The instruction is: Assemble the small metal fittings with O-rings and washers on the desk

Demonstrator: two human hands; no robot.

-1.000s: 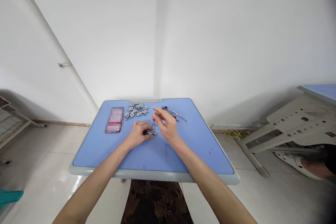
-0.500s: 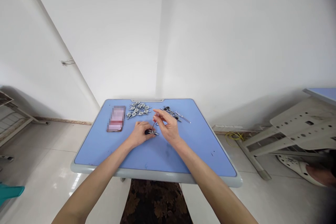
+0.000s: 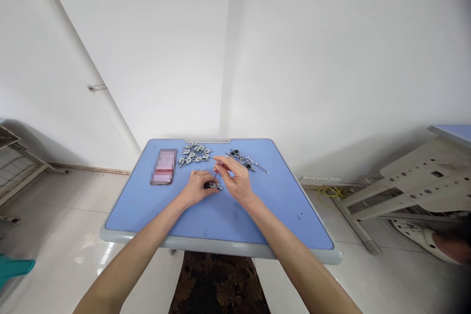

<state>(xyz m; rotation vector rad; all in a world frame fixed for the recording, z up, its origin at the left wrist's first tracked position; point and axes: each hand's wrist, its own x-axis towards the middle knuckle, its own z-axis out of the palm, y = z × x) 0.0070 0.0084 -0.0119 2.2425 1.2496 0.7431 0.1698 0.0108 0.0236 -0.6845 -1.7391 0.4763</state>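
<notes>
My left hand (image 3: 196,189) is closed on a small metal part (image 3: 214,185) with a black end, holding it against the blue desk top (image 3: 176,221). Between the fingertips of my right hand (image 3: 238,179) is a thin screwdriver (image 3: 215,175) with a reddish handle. It stands tilted, its tip down at the metal part; the exact contact is too small to tell. Beyond my left hand lies a cluster of silvery metal parts (image 3: 195,153). Past my right hand are several metal parts with black round pieces (image 3: 236,152), beside a slim clear stick (image 3: 259,165).
A phone (image 3: 164,167), its screen blurred, lies on the desk's left side. The white wall (image 3: 176,59) rises behind the desk. To the right stand another desk's frame (image 3: 405,186), a yellow cable (image 3: 327,191) and a person's foot in a white clog (image 3: 415,235).
The fingers of my right hand have come down slightly over the screwdriver. My left hand keeps its place on the metal part. The whole view has shifted a little.
</notes>
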